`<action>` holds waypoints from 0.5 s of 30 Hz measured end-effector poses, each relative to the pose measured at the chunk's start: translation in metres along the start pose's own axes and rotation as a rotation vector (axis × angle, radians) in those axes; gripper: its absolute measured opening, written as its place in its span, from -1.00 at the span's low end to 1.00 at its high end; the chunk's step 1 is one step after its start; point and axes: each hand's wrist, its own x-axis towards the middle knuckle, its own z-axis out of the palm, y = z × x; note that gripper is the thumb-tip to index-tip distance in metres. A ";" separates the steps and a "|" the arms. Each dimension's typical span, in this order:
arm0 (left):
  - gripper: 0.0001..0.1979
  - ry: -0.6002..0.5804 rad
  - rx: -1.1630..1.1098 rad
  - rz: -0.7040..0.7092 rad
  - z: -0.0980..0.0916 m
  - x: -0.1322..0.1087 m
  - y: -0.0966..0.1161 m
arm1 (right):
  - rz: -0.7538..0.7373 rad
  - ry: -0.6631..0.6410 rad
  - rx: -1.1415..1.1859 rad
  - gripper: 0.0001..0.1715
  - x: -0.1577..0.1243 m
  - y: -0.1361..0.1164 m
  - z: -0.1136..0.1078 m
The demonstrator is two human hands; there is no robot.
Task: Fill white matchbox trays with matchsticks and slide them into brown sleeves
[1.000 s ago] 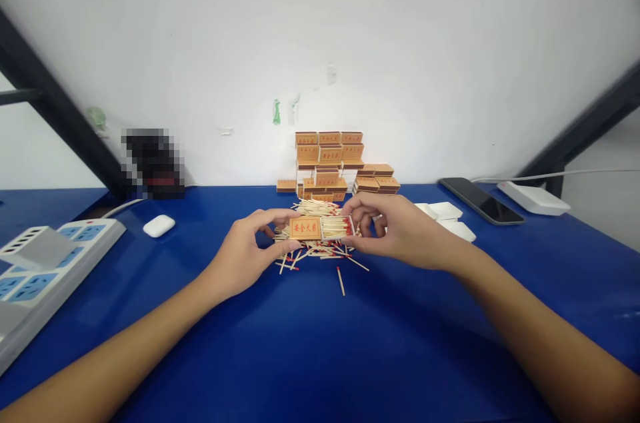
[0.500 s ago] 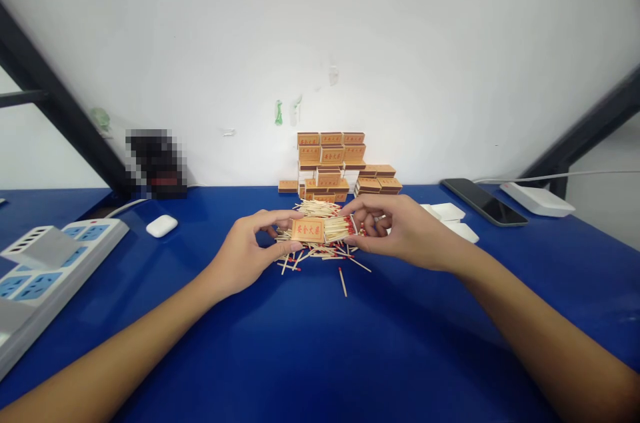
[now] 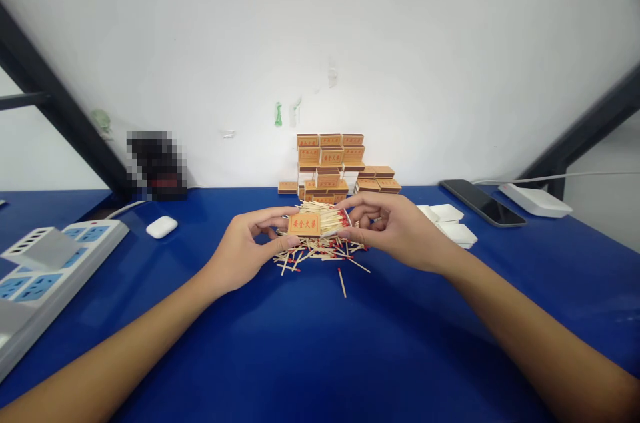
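Grips orange printed cardboard matchbox sleeve (image 3: pixel 305 225) between thumb and fingers of left hand (image 3: pixel 245 244). With right hand (image 3: pixel 393 228), pinches white tray (image 3: pixel 330 234) packed with red-tipped wooden matches (image 3: pixel 329 220), at sleeve's right end. Holds both over loose matchstick heap (image 3: pixel 320 250) on glossy blue table (image 3: pixel 320 356), before stacked orange-brown matchboxes (image 3: pixel 331 156).

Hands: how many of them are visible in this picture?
2: the left hand holds the matchbox sleeve by its left end; the right hand grips the tray near its right end.

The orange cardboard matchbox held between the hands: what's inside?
Pale wooden red-headed matches show in its exposed part; whatever lies under the orange cardboard sleeve is covered and can't be seen.
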 end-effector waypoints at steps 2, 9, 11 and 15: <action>-0.51 0.002 -0.027 -0.012 0.000 -0.001 0.000 | 0.004 0.004 0.019 -0.49 0.000 -0.001 0.001; -0.48 0.020 -0.109 -0.050 0.000 -0.001 0.000 | 0.008 0.039 0.061 -0.53 0.000 0.000 0.008; -0.46 0.018 -0.119 -0.071 0.000 -0.001 0.000 | 0.013 0.044 0.067 -0.53 0.000 0.002 0.010; -0.45 0.026 -0.122 -0.104 0.000 -0.001 -0.001 | 0.016 0.054 0.088 -0.51 0.000 0.005 0.013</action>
